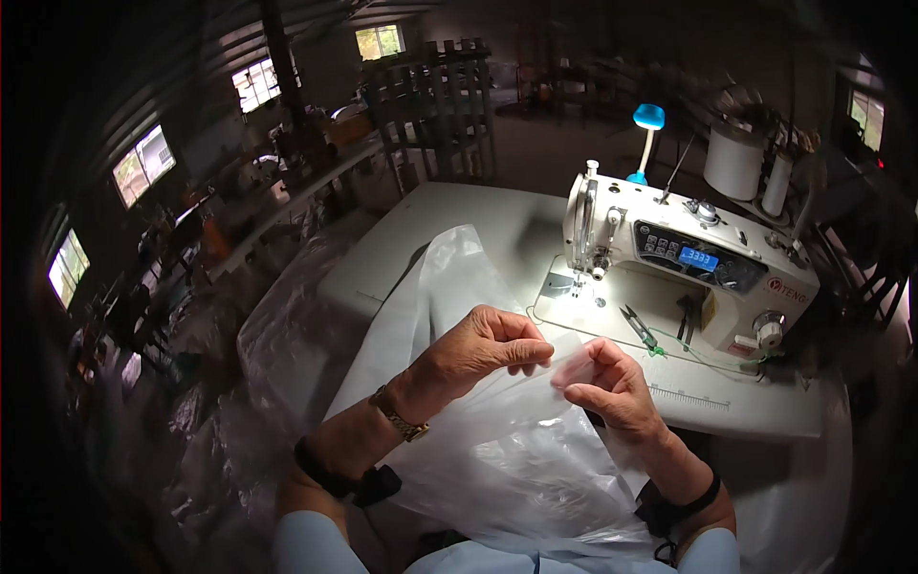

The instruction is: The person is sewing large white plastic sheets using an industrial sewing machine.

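Note:
A translucent plastic sheet [516, 459] hangs over my lap and spreads up onto the table. My left hand [488, 346] pinches its upper edge between thumb and fingers. Just to the right, my right hand [612, 381] has its fingers curled round the same sheet, part of which shows over the fingertips. Both hands are close together in front of the white sewing machine [688, 230], a short way from its lit needle area. Thread snips [639, 328] with a green cord lie on the machine bed, beyond my right hand.
The white sewing table [488, 206] carries the machine, with a small dark tool [685, 316] under its arm. A blue-topped lamp [648, 119] and white thread cones [734, 163] stand behind. More crumpled plastic [287, 325] piles up at the left. A rack [435, 115] stands farther back.

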A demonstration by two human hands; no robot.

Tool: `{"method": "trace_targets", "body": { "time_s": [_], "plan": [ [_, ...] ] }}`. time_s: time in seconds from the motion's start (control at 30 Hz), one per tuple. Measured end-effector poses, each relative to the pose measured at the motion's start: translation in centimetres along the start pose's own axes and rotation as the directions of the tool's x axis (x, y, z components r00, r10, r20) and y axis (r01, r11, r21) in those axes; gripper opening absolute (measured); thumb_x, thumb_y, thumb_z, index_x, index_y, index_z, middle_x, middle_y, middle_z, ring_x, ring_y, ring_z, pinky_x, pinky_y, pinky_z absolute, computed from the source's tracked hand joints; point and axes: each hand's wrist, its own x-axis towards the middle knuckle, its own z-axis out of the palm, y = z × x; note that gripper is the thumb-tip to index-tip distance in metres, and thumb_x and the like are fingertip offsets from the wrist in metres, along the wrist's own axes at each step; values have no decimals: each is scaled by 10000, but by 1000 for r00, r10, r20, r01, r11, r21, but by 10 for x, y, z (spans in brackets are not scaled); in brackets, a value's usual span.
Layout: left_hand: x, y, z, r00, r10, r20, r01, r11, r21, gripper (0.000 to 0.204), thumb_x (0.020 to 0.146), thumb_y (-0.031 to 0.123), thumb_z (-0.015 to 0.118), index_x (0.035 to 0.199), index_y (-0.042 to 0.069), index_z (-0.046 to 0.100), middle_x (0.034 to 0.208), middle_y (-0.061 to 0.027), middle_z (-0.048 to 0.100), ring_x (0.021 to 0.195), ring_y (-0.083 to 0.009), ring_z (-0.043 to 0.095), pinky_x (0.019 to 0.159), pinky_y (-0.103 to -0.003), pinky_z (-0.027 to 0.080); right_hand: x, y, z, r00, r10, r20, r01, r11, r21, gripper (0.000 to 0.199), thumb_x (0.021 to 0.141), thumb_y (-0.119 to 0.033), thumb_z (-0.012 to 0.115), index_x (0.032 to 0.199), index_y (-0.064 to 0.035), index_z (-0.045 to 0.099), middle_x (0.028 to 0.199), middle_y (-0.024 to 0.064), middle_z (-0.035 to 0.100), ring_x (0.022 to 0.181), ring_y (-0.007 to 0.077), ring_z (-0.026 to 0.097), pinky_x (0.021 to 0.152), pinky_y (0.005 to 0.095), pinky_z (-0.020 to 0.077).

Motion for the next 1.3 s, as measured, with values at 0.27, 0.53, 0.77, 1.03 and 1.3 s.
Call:
{"method": "trace_targets", "body": {
  "time_s": [0.27,0.53,0.77,1.03,1.3],
  "plan": [
    [-1,2,1,999,15,-49,-17,999,-37,126,903,163,725,888,41,694,799,27,639,743,-54,548,694,-199,437,9,-3,3,997,-29,77,34,997,-62,281,988,-264,624,1036,13,640,890,54,653,798,105,593,757,240,486],
    [1,-3,-3,994,76,-84,-79,996,-33,177,909,209,727,939,42,677,813,37,615,731,-46,513,688,-194,421,16,6,10,999,-47,-21,44,992,-120,260,993,-231,618,902,8,666,778,34,628,702,95,566,678,242,462],
    [-4,-19,-17,995,73,-61,-69,995,69,366,957,351,669,1054,-2,664,898,-1,629,795,-51,531,722,-204,432,18,8,10,999,-33,-20,32,997,-73,202,984,-183,626,922,7,657,814,37,625,748,103,564,721,254,464],
    [-12,-10,-14,997,-70,-18,72,991,109,236,958,256,673,982,21,690,825,9,663,750,-38,557,668,-190,416,22,10,11,999,30,-30,-30,1000,2,133,961,-152,653,974,-22,633,863,15,638,800,89,582,772,248,473],
    [-9,-19,-13,990,-7,-138,7,1000,-1,188,962,213,656,868,52,672,708,42,575,653,-35,476,599,-189,352,25,21,11,996,17,-85,-7,994,110,139,970,-153,640,956,-16,629,887,33,647,818,99,595,779,258,488]
  ]
}}
